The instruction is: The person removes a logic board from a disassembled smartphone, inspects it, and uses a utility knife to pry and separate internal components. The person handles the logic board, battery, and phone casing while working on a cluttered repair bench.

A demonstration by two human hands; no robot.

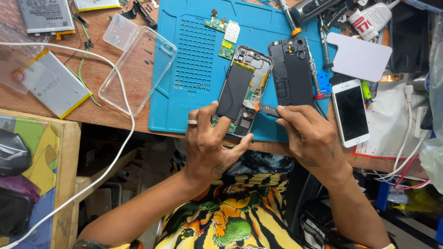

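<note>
An opened phone with its black battery and circuit parts showing lies on a blue work mat. My left hand, a ring on one finger, grips the phone's lower end. My right hand holds a small pry tool with a black and orange handle, its metal tip resting inside the phone's lower part. The phone's black back frame lies on the mat just right of the phone.
A white phone lies to the right, a clear phone case and flat batteries to the left. Small circuit boards, screwdrivers, a glue tube and white cables crowd the wooden bench.
</note>
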